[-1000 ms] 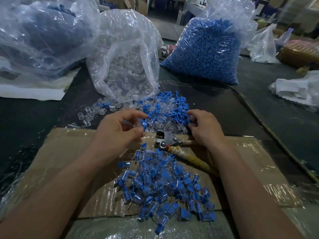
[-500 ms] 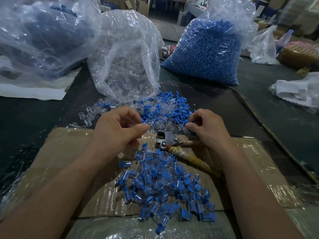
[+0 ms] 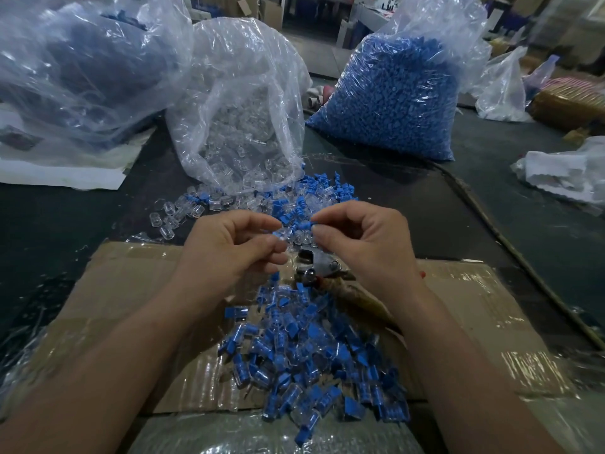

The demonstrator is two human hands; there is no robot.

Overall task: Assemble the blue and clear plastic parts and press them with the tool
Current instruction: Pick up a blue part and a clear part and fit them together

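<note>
My left hand (image 3: 229, 250) pinches a small clear plastic part (image 3: 283, 233) between thumb and fingers. My right hand (image 3: 363, 247) pinches a small blue part (image 3: 303, 226) right beside it, the two pieces almost touching above the table. Behind the hands lies a loose mix of blue and clear parts (image 3: 314, 191). A metal pressing tool (image 3: 316, 265) with a wrapped handle lies on the cardboard (image 3: 131, 290) under my right hand. A pile of assembled blue-and-clear pieces (image 3: 311, 358) sits on the cardboard in front of me.
An open bag of clear parts (image 3: 242, 126) stands behind the loose mix, a full bag of blue parts (image 3: 393, 99) to its right, and a large bag (image 3: 82, 67) at the far left. Crumpled white plastic (image 3: 566, 172) lies at the right on the dark table.
Both hands have lifted off the loose pile and come together at the middle, the left with a clear part, the right with a blue one.
</note>
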